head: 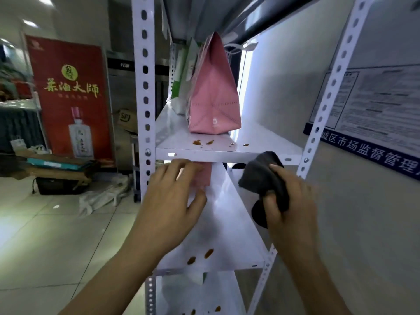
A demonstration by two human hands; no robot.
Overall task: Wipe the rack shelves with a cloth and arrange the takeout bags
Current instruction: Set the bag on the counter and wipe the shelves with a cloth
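Head view of a white slotted-angle rack (143, 92) standing beside a pale wall. Upper shelf (227, 153): a pink paper takeout bag (213, 98) stands upright near the front edge, with a green-and-white bag (179, 83) just behind it toward the left rear post. Several brown spots (197, 142) lie on the shelf surface in front of the pink bag.

Middle shelf (225, 226): two larger brown spots (200, 256) sit close to the front edge. The left hand (175, 196) reaches under the upper shelf, fingers curled around the edge of a second pink bag (204, 176); most of that bag is hidden by the hand and the shelf above, so the firmness of the grip cannot be judged. The right hand (288, 201) is closed around a bunched dark grey cloth (263, 176), held above the right side of the middle shelf, just below the upper shelf's front lip.

Lower shelf (200, 301): more brown spots (204, 311) appear near the bottom margin.

Background, left: a red poster (70, 96) with gold characters and a bottle picture, cardboard boxes (59, 164) and white bags on the tiled floor (45, 235). Right: a notice board (375, 105) with a blue strip of white characters on the wall.
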